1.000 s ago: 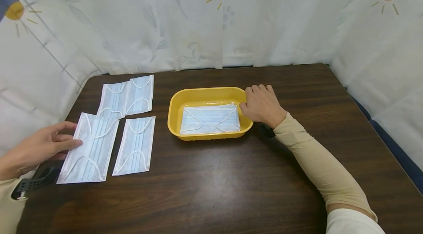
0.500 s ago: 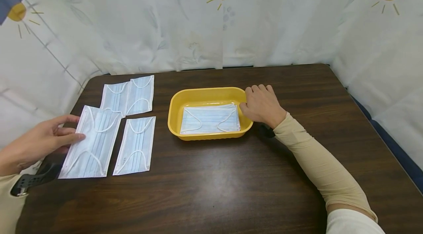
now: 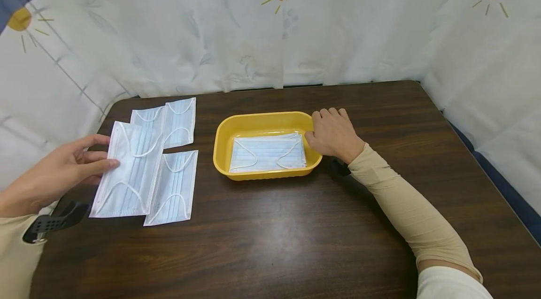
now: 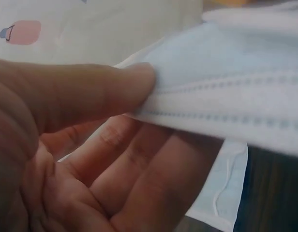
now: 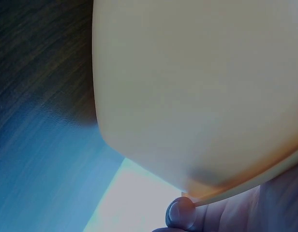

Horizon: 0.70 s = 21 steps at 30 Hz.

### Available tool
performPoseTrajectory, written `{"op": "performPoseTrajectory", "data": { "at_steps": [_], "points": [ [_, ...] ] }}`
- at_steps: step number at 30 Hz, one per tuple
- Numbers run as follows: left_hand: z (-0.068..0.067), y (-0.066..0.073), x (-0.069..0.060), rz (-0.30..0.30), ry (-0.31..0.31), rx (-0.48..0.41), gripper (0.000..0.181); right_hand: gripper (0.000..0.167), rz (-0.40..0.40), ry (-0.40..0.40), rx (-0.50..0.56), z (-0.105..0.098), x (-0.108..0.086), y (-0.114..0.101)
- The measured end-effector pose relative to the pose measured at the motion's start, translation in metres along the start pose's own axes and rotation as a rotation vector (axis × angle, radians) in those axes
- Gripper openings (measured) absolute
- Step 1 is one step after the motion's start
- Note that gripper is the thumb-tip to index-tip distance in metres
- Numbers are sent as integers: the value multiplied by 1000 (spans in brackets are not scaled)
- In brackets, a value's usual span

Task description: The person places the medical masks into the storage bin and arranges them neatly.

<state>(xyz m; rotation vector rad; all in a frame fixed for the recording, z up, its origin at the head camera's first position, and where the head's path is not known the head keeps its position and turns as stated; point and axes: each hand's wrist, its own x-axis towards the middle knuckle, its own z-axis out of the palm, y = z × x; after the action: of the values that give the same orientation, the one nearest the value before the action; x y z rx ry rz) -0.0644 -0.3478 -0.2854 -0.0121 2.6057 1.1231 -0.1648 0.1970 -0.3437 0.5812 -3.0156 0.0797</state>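
My left hand (image 3: 73,167) pinches the left edge of a pale blue face mask (image 3: 128,172) with white ear loops, thumb on top and fingers beneath. In the left wrist view, the thumb presses on the pleated mask (image 4: 221,92). The held mask is raised and overlaps its neighbours. My right hand (image 3: 336,134) grips the right rim of a yellow tray (image 3: 224,132), thumb toward the inside. A stack of face masks (image 3: 268,152) lies in the tray. The right wrist view shows the tray's outer wall (image 5: 187,87) close up, with fingertips (image 5: 180,212) at its rim.
Two more masks lie side by side at the back left, a rear one (image 3: 180,120) among them. Another mask (image 3: 175,186) lies nearer, partly under the held one. The dark wooden table (image 3: 279,238) ends at a white patterned curtain (image 3: 359,31) behind.
My left hand has moved up and to the right with the mask, which now covers part of the neighbouring mask. The right hand and the tray have stayed in place.
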Motion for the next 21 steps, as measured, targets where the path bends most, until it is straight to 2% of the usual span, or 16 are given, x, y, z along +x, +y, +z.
{"op": "performPoseTrajectory", "data": {
  "at_steps": [3, 13, 18, 21],
  "points": [
    [2, 7, 4, 0, 0, -22, 43, 32, 0, -7, -6, 0, 0, 0],
    [9, 32, 23, 39, 4, 30, 43, 35, 5, -14, -5, 0, 0, -2],
    [12, 44, 29, 73, -11, 63, 45, 31, -5, 6, -3, -1, 0, -5],
    [16, 51, 34, 97, -9, 52, 44, 29, -15, 27, -4, -1, 0, -6]
  ]
}}
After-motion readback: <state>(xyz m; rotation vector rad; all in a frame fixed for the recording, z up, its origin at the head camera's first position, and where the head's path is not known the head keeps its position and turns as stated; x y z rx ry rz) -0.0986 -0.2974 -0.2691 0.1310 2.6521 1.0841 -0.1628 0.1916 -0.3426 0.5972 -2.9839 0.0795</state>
